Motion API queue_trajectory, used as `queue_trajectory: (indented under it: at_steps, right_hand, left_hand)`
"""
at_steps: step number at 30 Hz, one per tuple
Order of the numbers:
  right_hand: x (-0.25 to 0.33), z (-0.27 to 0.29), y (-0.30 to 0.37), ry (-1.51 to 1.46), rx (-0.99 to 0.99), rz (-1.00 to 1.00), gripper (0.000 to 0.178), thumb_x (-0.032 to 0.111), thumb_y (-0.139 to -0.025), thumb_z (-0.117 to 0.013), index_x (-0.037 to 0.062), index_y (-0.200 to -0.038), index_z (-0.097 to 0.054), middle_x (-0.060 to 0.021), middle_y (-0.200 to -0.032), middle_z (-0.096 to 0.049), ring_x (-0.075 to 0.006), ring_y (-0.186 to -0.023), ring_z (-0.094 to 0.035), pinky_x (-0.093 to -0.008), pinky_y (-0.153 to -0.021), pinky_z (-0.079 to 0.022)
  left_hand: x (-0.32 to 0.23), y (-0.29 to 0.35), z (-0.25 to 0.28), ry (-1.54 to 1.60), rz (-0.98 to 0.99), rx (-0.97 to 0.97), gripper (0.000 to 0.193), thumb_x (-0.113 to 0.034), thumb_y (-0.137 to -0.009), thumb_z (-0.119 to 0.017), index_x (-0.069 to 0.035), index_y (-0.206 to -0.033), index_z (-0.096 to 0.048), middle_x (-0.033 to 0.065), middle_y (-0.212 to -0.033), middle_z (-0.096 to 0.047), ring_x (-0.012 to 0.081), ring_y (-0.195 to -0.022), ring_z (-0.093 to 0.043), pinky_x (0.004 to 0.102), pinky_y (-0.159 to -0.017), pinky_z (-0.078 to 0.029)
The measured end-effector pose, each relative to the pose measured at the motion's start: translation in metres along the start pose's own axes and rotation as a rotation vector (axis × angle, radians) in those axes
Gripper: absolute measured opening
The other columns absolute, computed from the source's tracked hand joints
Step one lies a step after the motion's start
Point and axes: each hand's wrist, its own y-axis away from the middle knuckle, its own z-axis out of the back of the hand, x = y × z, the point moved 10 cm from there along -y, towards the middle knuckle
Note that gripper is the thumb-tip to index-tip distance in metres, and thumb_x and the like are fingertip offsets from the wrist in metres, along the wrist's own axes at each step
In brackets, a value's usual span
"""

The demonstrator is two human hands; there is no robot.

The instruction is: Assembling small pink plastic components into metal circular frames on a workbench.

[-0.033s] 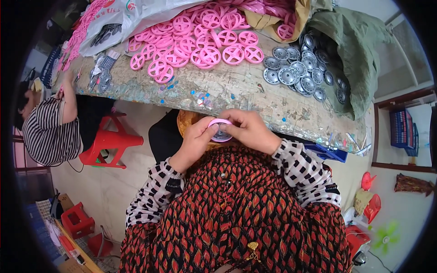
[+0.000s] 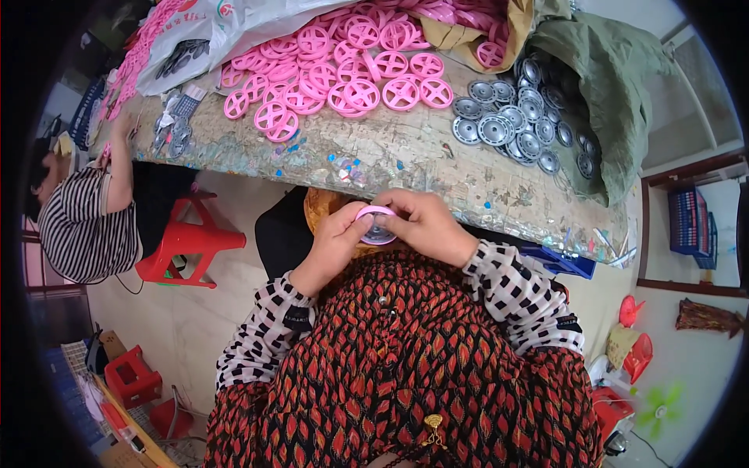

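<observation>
Close in front of my body, just off the table's near edge, a pink plastic wheel rim [image 2: 378,209] with a grey hubcap-like disc [image 2: 380,232] inside it is held between both hands. My left hand [image 2: 331,243] grips its left side, thumb on the disc's face. My right hand [image 2: 429,225] closes on the right side, its thumb also pressing near the disc. The fingers behind the wheel are hidden. Many pink four-spoked wheels [image 2: 361,95] lie heaped on the table. To their right, grey round discs [image 2: 496,129] spill from a green sack [image 2: 607,86].
The worn wooden table [image 2: 406,156] carries blue scraps, a white plastic bag [image 2: 226,35] and a brown paper sack [image 2: 456,35]. At the left a person in a striped shirt [image 2: 78,226] sits by a red stool [image 2: 187,246]. A blue crate [image 2: 563,261] sits under the table.
My right hand has shifted very slightly left, its fingers a little changed on the wheel. My left hand and the wheel stay nearly in place.
</observation>
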Motion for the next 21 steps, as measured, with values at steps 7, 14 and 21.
queue_trajectory:
  at_steps: [7,14,21]
  right_hand:
    - [-0.038,-0.028,-0.005,0.685,-0.013,0.105,0.029,0.015,-0.089,-0.06,0.0024,-0.114,-0.058,-0.0212,-0.09,-0.065,-0.0402,-0.084,-0.064,-0.048,-0.074,-0.05]
    - [0.039,0.024,-0.069,0.68,-0.287,0.318,0.015,0.015,-0.088,-0.06,0.0066,-0.1,-0.064,-0.0169,-0.087,-0.063,-0.0388,-0.079,-0.063,-0.0452,-0.07,-0.051]
    - [0.008,0.069,-0.147,0.892,-0.401,0.213,0.024,0.018,-0.088,-0.063,0.0058,-0.108,-0.058,-0.0188,-0.111,-0.052,-0.0398,-0.092,-0.06,-0.0475,-0.077,-0.05]
  left_hand:
    - [0.04,0.029,0.034,-0.348,0.261,-0.117,0.043,-0.014,-0.095,-0.062,0.0,-0.134,-0.049,0.0056,-0.107,-0.064,0.0119,-0.094,-0.06,0.0268,-0.081,-0.049]
    - [0.084,0.062,0.07,0.061,0.344,-0.221,0.034,-0.015,-0.098,-0.058,-0.002,-0.129,-0.054,0.0043,-0.103,-0.065,0.0101,-0.09,-0.062,0.0251,-0.081,-0.051]
    - [0.047,0.034,0.059,0.185,0.245,-0.217,0.029,-0.016,-0.099,-0.056,-0.003,-0.125,-0.057,0.0084,-0.104,-0.067,0.0157,-0.089,-0.067,0.0285,-0.082,-0.053]
